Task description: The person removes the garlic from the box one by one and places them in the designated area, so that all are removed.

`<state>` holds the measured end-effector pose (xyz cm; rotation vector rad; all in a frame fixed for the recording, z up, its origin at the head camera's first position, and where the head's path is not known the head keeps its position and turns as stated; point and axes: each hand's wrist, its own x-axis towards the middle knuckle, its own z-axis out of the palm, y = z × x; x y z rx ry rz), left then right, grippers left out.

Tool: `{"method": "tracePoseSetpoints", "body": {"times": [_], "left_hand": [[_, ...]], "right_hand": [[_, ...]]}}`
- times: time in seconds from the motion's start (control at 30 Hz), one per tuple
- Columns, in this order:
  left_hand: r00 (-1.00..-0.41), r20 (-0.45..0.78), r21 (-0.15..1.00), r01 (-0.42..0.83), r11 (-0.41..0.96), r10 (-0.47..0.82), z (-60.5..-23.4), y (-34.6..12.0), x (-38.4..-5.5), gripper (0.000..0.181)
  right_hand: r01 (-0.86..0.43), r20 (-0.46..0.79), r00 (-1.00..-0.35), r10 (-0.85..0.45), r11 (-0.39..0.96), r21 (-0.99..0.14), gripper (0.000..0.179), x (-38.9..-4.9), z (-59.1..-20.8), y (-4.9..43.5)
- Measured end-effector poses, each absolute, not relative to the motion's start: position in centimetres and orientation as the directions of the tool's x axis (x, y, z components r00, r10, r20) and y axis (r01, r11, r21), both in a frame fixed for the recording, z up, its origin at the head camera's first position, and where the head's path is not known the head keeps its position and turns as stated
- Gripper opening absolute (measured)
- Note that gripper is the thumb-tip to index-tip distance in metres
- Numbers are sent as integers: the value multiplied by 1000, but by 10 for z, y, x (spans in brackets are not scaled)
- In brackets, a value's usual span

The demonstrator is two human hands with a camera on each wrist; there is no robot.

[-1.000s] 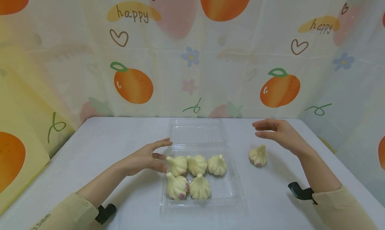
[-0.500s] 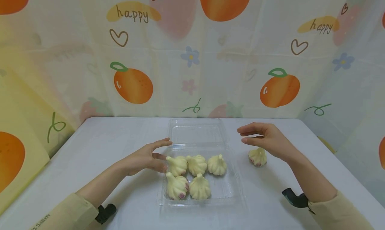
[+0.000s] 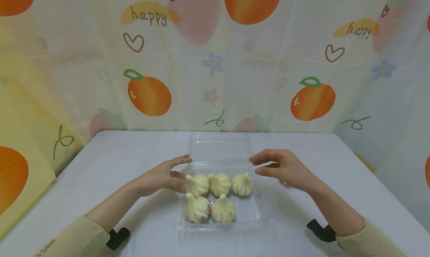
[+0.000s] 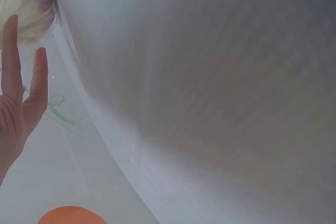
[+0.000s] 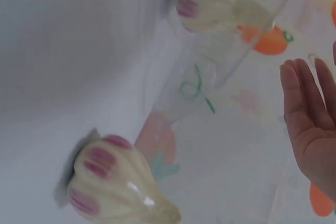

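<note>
Left hand (image 3: pixel 164 178): fingers spread, gripping nothing, beside the clear box (image 3: pixel 250 210); I can't tell whether the thumb touches its wall.
Right hand (image 3: pixel 285 169): thumb and fingers parted, nothing between them, hanging above the box's right edge.
Boxed garlic bulbs (image 3: pixel 223 210): five, three in the far row and two in the near one, with bare plastic at near right.
Loose bulb (image 5: pixel 118 182): on the counter (image 3: pixel 141 152), just right of the box, mostly hidden behind the right hand from above.
Lid (image 3: pixel 220 146): lying back behind the box.
Bulb risk: being round, it could roll if a knuckle brushes it.
Box risk: thin plastic may skid if either hand knocks its wall, jostling the bulbs.
</note>
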<state>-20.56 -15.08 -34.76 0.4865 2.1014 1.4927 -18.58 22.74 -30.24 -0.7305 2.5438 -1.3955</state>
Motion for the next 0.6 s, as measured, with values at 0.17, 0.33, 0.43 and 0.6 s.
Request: {"method": "tracePoseSetpoints", "body": {"times": [0.17,0.33,0.43,0.6], "left_hand": [[-806,-194,946,-2,324,560,-348,-152,-205,89],[-806,-187,947,4,321,561,-347,-152,-204,88],[-806,-186,948,2,318,561,-347,-151,-204,88],[-806,-186,949,1,317,562,-347,-151,-203,88]], "right_hand": [[-380,92,-831,-549,439,-814,28,-181,-310,214],[-390,71,-795,-602,418,-821,30,-176,-316,201],[-382,50,-786,-616,420,-823,30,-173,-319,195],[-365,20,-774,-633,420,-831,31,-170,-324,187]]}}
